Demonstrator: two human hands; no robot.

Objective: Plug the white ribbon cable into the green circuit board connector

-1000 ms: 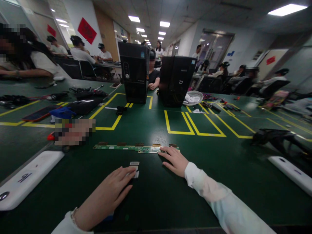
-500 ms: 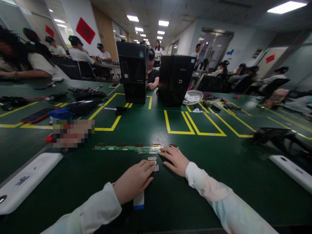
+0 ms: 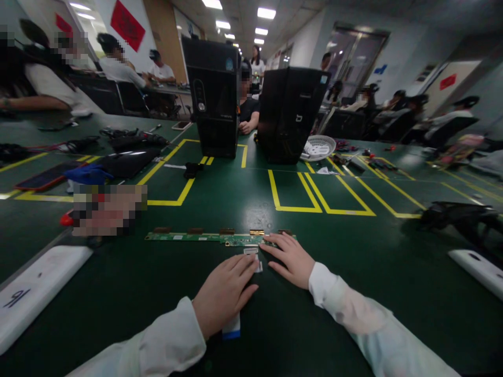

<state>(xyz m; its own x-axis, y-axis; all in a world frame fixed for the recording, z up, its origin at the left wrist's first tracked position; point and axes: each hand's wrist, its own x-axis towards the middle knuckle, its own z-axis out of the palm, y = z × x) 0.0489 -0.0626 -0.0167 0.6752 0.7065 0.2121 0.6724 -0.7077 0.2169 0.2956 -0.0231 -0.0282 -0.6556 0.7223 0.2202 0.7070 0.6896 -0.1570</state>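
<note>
A long, narrow green circuit board (image 3: 184,237) lies crosswise on the green table, with brown and gold tabs along its far edge. My right hand (image 3: 290,259) rests on the board's right end, fingers stretched out and thumb apart. Close in front of the board, my left hand (image 3: 228,285) lies over a white flat ribbon cable (image 3: 231,323). Its fingertips press on the cable near the connector end, and its thumb stands away from them. The cable's blue-tipped end shows below the palm; its middle is hidden. Whether connector and board touch, I cannot tell.
Two black computer towers (image 3: 214,99) (image 3: 288,112) stand at the back, a person between them. Beyond the right tower is a white basket (image 3: 320,147). White casings (image 3: 47,288) (image 3: 477,269) lie at both sides. Yellow tape marks the table; tools and cables lie left.
My left hand has slid right and towards the board, the ribbon cable moving under its fingers. My right hand has stayed on the board. The camera view has shifted slightly.
</note>
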